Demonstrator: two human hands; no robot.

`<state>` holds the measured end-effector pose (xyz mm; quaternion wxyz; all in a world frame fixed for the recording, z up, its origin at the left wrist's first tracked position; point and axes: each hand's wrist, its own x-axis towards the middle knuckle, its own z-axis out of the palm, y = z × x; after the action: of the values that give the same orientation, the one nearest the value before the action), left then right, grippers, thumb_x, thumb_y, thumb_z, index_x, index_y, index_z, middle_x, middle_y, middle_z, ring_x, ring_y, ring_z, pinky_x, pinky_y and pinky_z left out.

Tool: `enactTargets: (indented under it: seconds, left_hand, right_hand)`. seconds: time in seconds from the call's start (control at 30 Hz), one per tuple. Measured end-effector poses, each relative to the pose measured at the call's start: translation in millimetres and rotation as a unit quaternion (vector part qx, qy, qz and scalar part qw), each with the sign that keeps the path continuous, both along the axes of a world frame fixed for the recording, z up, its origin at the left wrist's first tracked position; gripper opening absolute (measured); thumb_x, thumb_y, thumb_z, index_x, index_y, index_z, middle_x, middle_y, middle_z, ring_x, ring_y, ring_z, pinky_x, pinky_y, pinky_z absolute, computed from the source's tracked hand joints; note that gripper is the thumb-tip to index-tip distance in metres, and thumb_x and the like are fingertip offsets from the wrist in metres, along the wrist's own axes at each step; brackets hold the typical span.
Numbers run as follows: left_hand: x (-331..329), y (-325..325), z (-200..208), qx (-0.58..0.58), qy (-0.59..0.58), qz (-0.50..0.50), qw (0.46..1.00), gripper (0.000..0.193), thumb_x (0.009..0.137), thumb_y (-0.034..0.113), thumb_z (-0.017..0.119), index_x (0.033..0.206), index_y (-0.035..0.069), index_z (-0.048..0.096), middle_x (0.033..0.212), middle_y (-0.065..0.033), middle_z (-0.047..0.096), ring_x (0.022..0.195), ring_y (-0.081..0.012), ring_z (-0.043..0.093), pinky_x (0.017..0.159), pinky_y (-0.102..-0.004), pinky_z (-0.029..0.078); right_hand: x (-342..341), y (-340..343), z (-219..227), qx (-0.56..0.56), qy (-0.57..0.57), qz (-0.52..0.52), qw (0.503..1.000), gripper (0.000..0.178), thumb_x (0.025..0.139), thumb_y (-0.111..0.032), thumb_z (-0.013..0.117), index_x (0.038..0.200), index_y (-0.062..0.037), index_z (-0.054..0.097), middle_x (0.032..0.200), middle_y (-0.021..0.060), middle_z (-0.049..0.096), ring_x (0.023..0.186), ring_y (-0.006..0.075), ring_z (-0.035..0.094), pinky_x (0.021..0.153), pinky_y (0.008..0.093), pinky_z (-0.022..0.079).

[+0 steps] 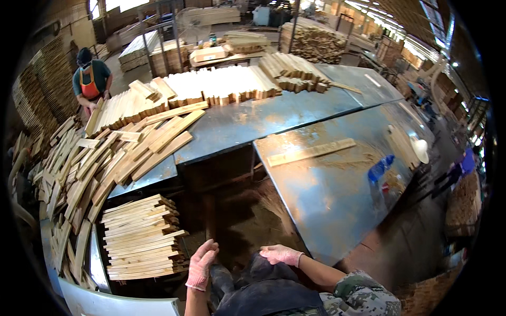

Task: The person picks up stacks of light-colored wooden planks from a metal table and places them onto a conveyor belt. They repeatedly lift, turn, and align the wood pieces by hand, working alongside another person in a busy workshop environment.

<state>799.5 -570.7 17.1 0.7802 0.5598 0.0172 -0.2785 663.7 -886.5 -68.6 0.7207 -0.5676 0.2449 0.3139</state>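
Stretching across the upper half of the view, a long blue metal table (pixel 274 118) carried rows of pale cut wood blocks (pixel 221 87) along its far edge, with loose flat boards (pixel 158 145) sliding off its left end into a wide jumble of planks (pixel 74 179). A second blue metal table (pixel 337 200) angled in from the right, its near corner pointing toward the person; a narrow dark gap separated the two tabletops, and below their edges lay an open pocket of dark, sawdust-strewn floor (pixel 237 216). On that second table a single long wooden slat (pixel 311 152) lay flat near the far-left edge, well apart from a blue plastic bottle (pixel 380 168) and a white hat (pixel 420 149) farther right.

Left of the open pocket stood a neat stack of wooden slats (pixel 142 238), its right-hand ends ragged and facing the gap.

At the far left a co-worker in an orange apron (pixel 89 81) bent over the planks.

Both forearms rose from the lower edge. The left hand (pixel 202 265), in a pink glove, hung in front of the body with fingers loosely spread and holding nothing, just right of the slat stack and apart from it. The right hand (pixel 281 255), also pink-gloved, lay palm down with fingers extended leftward, empty, near the corner of the second table but not touching it. A camouflage sleeve (pixel 363 292) covered the right arm.
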Motion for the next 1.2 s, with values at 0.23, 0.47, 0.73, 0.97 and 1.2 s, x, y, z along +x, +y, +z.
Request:
enactTargets:
  seconds: [0.23,0.47,0.73,0.97,1.2]
  left_hand:
    - [104.0,-60.5,-37.2,0.048,0.063,-0.065,0.995,0.058,0.104,0.018,0.074,0.154,-0.007,0.054,0.141,-0.0181,0.069,0.132,-0.0261,0.066,0.117,-0.0395,0.050]
    - [202.3,-133.6,-35.1,0.062,0.135,0.024,0.989,0.056,0.104,0.018,0.073,0.154,-0.003,0.057,0.141,-0.0163,0.070,0.128,-0.0249,0.068,0.116,-0.0365,0.049]
    - [313.7,-230.5,-42.6,0.084,0.112,-0.077,0.987,0.064,0.103,0.022,0.076,0.155,-0.006,0.053,0.144,-0.0187,0.068,0.133,-0.0259,0.064,0.118,-0.0374,0.047]
    - [398.7,-292.6,-54.7,0.077,0.136,-0.116,0.981,0.062,0.103,0.018,0.074,0.156,-0.006,0.052,0.141,-0.0160,0.069,0.128,-0.0229,0.066,0.115,-0.0359,0.049]
    - [486.5,-321.8,-58.9,0.078,0.157,-0.088,0.981,0.064,0.100,0.018,0.079,0.155,-0.004,0.055,0.149,-0.0163,0.065,0.138,-0.0259,0.060,0.119,-0.0371,0.044]
  right_hand:
    - [136.5,-51.5,-54.8,0.033,0.047,-0.004,0.998,0.044,0.107,-0.043,0.067,0.143,-0.0160,0.070,0.126,-0.0019,0.068,0.111,0.0141,0.061,0.098,0.0343,0.051]
    - [305.8,-129.1,-30.5,-0.099,-0.079,0.098,0.987,0.044,0.106,-0.040,0.072,0.133,-0.0054,0.071,0.105,-0.0050,0.069,0.090,0.0064,0.059,0.079,0.0257,0.049]
    - [398.4,-222.5,-7.2,-0.052,-0.009,-0.053,0.997,0.073,0.104,-0.038,0.074,0.162,-0.0014,0.049,0.119,-0.0028,0.068,0.094,0.0093,0.060,0.083,0.0285,0.052]
    - [412.9,-273.7,-52.3,-0.007,0.026,-0.082,0.996,0.074,0.104,-0.045,0.073,0.159,-0.0017,0.049,0.132,0.0068,0.068,0.115,0.0180,0.063,0.096,0.0352,0.053]
    - [538.2,-327.2,-21.6,-0.055,-0.027,-0.066,0.996,0.028,0.107,-0.028,0.069,0.097,-0.0164,0.046,0.085,-0.0070,0.044,0.073,0.0051,0.039,0.060,0.0256,0.035]
